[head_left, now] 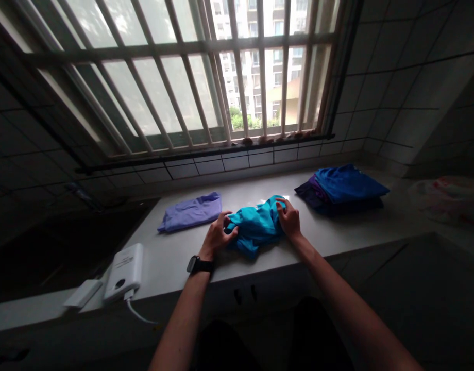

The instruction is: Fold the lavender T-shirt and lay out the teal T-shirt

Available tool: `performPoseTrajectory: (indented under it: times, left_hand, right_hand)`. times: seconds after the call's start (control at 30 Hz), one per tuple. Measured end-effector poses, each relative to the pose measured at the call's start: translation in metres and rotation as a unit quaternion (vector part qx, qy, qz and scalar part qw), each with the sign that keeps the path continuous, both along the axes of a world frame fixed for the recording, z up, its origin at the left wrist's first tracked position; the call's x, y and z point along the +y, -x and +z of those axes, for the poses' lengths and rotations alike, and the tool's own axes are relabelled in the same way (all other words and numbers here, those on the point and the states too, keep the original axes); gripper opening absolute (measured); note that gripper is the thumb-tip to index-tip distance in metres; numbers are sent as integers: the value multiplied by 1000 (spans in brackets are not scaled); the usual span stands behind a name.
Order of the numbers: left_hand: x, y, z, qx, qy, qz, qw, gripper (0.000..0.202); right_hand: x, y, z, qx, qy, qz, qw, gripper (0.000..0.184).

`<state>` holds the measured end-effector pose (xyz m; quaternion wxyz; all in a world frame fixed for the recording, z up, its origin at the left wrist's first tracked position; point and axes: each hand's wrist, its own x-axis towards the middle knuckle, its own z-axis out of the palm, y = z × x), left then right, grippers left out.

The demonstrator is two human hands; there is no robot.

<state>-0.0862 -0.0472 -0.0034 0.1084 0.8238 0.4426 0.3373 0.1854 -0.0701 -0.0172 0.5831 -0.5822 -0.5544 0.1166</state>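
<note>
A bunched turquoise cloth [256, 226] lies on the pale countertop [163, 257] in front of me, its kind of garment not clear. My left hand [218, 234], with a black watch [199, 265] on the wrist, pinches the cloth's left end between thumb and fingers. At the other end, my right hand [289, 217] curls its fingers over the cloth's upper right corner. Close to my left hand, a folded lavender cloth [190, 211] rests flat. Farther right is a stack of folded cloths, a blue cloth [351, 183] on top with purple and dark ones beneath.
A white power bank-like device [124, 270] with a cable stands at the left front, beside a smaller white block [83, 293]. Beyond them is a dark sink [67, 247]. A barred window [206, 77] fills the back wall. A plastic bag [449, 198] sits far right.
</note>
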Motion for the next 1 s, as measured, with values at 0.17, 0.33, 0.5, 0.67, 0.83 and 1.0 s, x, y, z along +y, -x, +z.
performPoseTrajectory:
  times: [0.17, 0.33, 0.5, 0.67, 0.83, 1.0]
  left_hand:
    - [-2, 0, 3, -40, 15, -46, 998, 81]
    - [2, -5, 2, -10, 82, -75, 994, 54]
    - [18, -28, 44, 154, 79, -36, 984, 19]
    - [9, -58, 111, 201, -168, 127, 957, 20]
    - [-45, -43, 100, 222, -171, 128, 951, 17]
    - [-90, -6, 51, 313, -17, 86, 946, 34]
  right_hand:
    - [9, -2, -9, 0, 8, 106, 994, 67]
    - [11, 2, -22, -167, 30, 248, 954, 64]
    - [20, 0, 16, -312, 105, 199, 923, 36]
    - [23, 1, 101, -331, 73, 62, 939, 16]
    - [-33, -9, 95, -276, 41, 18, 960, 33]
    - [-92, -36, 33, -267, 151, 103, 946, 17]
